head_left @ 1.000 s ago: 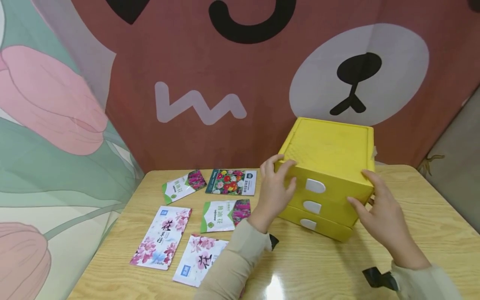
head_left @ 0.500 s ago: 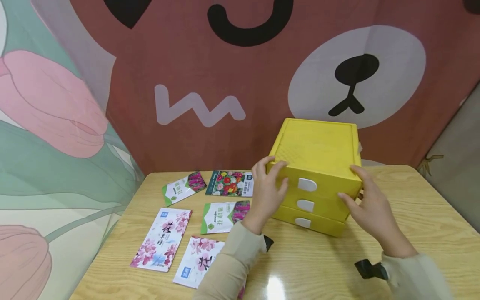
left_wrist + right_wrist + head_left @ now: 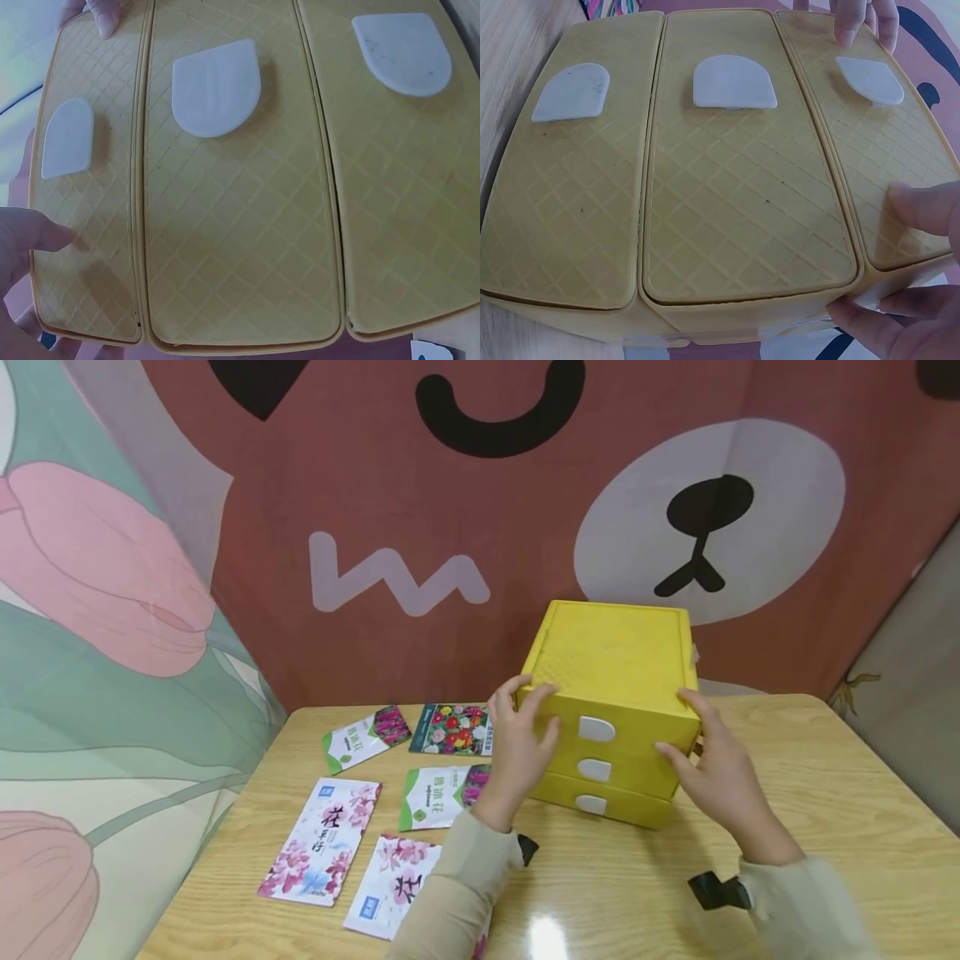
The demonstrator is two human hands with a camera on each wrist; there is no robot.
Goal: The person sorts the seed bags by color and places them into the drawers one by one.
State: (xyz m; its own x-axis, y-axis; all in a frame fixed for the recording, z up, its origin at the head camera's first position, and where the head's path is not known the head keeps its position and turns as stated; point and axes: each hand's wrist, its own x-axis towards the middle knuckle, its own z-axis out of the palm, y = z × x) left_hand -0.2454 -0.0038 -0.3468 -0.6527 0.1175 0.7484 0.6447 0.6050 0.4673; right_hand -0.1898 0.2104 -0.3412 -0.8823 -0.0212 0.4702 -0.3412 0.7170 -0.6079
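Nearer blossom packet: lying left of the yellow drawer box (image 3: 633, 652), partly hiding behind the left sleeve (image 3: 450, 897).
Other blossom packet (image 3: 322, 843): lying farther left of the box.
Right hand (image 3: 722, 777): its grip is clamping the box's right upper corner, thumb pressing the front.
Left hand (image 3: 517, 747): its grip is clamping the left upper corner likewise.
Drawer box: sitting on or just above the worktop (image 3: 817, 760); contact isn't showing.
Green-cornered packets (image 3: 438, 797): lying left of the box.
Bear backdrop (image 3: 412, 485): hanging behind the box.
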